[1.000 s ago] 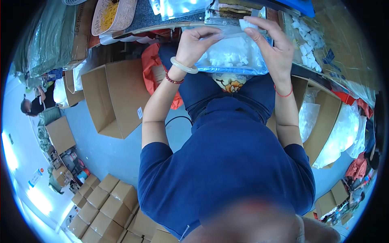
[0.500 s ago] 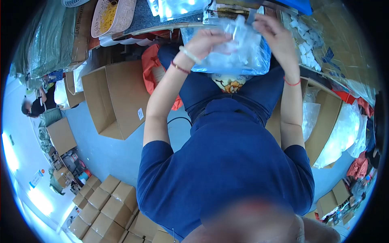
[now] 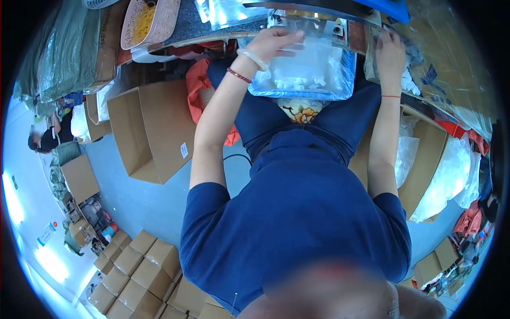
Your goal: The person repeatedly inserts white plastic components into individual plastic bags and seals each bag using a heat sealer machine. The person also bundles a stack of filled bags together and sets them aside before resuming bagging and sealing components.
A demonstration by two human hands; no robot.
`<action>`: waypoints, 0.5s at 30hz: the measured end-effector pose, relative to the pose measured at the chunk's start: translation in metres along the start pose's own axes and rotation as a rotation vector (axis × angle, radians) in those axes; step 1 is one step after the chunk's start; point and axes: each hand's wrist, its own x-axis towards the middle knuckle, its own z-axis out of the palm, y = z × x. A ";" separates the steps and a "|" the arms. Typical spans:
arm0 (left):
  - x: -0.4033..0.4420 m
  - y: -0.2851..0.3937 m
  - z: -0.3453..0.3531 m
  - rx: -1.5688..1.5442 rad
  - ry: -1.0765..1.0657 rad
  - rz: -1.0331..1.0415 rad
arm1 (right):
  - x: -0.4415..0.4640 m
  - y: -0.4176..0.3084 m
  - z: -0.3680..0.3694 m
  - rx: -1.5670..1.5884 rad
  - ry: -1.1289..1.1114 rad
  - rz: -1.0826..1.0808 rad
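Observation:
My left hand (image 3: 277, 44) is over the left side of a blue-lined tray (image 3: 346, 90), its fingers stretched out and apart, with nothing visible in them. In the tray lie clear plastic (image 3: 297, 61) and small white pieces (image 3: 300, 84). My right hand (image 3: 390, 53) is off to the right, at the near edge of a pile of white pieces (image 3: 409, 82). Its fingers bend away from me, and their tips are partly hidden, so I cannot make out a grip. Behind the tray, part of a machine (image 3: 338, 29) shows at the table edge.
A pink basket (image 3: 173, 21) of yellow bands and clear bags (image 3: 234, 13) sit on the table. A blue-topped machine part (image 3: 390, 6) juts over the tray's far side. Open cartons (image 3: 164, 127) stand on the floor, with stacked boxes (image 3: 143, 271) behind. A person (image 3: 53, 133) is far left.
My right hand has moved right, from above the tray to the white pieces. The cluster of clear plastic and white pieces between my hands has gone down into the tray. My left hand has opened out.

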 end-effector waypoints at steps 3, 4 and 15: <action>0.000 0.019 -0.041 0.621 0.328 0.402 | 0.002 0.010 0.009 0.031 0.060 -0.045; -0.003 0.031 -0.040 0.684 0.509 0.630 | -0.003 0.004 0.008 0.037 0.047 -0.045; -0.029 -0.008 -0.084 1.625 0.638 1.105 | -0.024 -0.002 -0.042 0.353 0.059 0.253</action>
